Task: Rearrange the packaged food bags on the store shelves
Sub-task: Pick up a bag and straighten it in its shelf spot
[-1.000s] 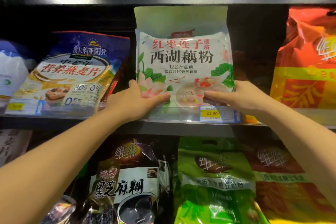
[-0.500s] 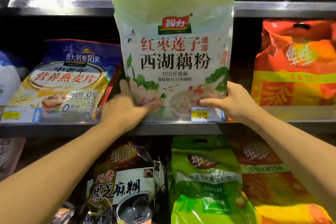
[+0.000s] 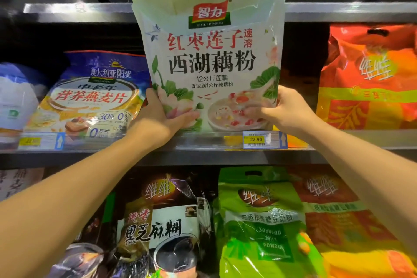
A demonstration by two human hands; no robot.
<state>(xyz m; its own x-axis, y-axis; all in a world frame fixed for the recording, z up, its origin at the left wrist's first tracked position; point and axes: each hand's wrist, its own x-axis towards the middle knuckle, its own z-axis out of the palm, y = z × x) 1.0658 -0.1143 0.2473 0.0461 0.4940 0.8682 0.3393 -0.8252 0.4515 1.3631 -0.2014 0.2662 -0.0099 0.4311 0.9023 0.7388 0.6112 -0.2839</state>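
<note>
A tall pale-green and white lotus root powder bag (image 3: 209, 58) stands upright at the front of the middle shelf (image 3: 203, 144), its top reaching past the shelf above. My left hand (image 3: 162, 115) grips its lower left corner, thumb across the front. At the lower right corner my right hand (image 3: 284, 110) holds it the same way, fingers curled over the printed bowl picture. The bag's bottom edge sits just above the shelf lip.
A blue oatmeal bag (image 3: 90, 95) lies to the left and an orange bag (image 3: 370, 79) stands to the right. On the lower shelf sit a black sesame bag (image 3: 158, 228), a green soy milk powder bag (image 3: 261, 221) and a red-orange bag (image 3: 343, 221). A yellow price tag (image 3: 256, 139) marks the shelf edge.
Both hands have pulled the lotus root powder bag out from deep in the shelf toward me and raised it, so it looms larger and covers the upper shelf edge.
</note>
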